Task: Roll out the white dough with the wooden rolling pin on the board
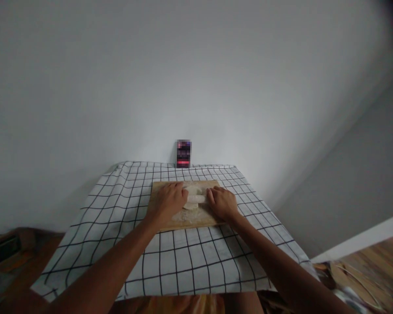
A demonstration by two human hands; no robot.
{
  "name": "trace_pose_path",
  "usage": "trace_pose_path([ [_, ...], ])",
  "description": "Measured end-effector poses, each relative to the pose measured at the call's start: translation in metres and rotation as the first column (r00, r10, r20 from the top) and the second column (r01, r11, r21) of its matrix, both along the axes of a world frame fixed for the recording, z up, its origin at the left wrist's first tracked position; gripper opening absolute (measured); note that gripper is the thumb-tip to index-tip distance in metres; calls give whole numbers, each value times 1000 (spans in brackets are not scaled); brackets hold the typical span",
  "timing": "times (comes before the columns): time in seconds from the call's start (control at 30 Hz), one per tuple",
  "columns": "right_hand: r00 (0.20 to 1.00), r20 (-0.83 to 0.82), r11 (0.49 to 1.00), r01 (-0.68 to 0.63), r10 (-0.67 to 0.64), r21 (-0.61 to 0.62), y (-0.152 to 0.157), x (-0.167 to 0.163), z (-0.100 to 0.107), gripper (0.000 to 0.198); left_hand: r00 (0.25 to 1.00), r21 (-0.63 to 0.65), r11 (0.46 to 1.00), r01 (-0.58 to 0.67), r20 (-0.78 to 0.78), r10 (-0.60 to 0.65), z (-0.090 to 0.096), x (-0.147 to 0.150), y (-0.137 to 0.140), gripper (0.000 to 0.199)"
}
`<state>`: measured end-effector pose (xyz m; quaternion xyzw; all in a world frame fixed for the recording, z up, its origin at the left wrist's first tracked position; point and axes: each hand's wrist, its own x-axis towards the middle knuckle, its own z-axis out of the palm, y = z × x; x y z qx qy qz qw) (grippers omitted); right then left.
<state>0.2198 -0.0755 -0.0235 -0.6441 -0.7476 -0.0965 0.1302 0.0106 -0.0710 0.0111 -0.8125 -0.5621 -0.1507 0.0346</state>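
Pin (197,199) lies across dough (190,206), on the board (177,224), on the check-covered worktop (190,257). Right hand (222,203) curled round the pin's right end. Left hand (170,200) bent over the other end; palm unseen, cannot tell if closed. Both ends hidden, dough partly so. Phone-like object (183,153) against wall (183,87), face pixelated. Boxy item (6,248), lower left: dim, cut off.

Your board (201,219) on the cloth (190,261), lower centre
Dough (191,206) under the rolling pin (195,199), between your left hand (172,198) and right hand (223,202); upright device (183,153) behind, mid-frame.
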Motion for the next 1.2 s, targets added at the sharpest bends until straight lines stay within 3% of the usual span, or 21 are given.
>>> trace_pose_path([
  [0.2, 999, 19, 1000, -29, 29, -2, -7, -1, 1, 47, 998, 55, 998, 43, 38, -45, -9, -1, -1, 44],
  [0.37, 1000, 11, 1000, 24, -24, -12, -7, -2, 3, 47, 998, 75, 997, 2, 65, -7, -19, 0, 3, 46],
  [0.5, 1000, 13, 1000, -23, 23, 6, -9, -2, 2, 44, 992, 139, 987, 77, 89, -90, -21, -1, -1, 43],
  [0.67, 1000, -7, 999, 28, -29, -17, -10, -4, 3, 45, 997, 185, 983, 16, 65, -28, -22, -2, -3, 41],
  [0.77, 1000, -5, 1000, -3, 3, 21, -10, -4, 2, 42, 995, 223, 973, 53, 67, -70, -24, -2, -2, 40],
  [0.97, 999, -14, 999, 40, -40, 6, -11, -4, 1, 42, 998, 166, 986, 13, 57, -23, -25, 0, 2, 40],
  [1.2, 999, -15, 998, -28, 29, 61, -17, -2, -2, 35, 982, 167, 982, 87, 150, -113, -30, -5, -8, 43],
])
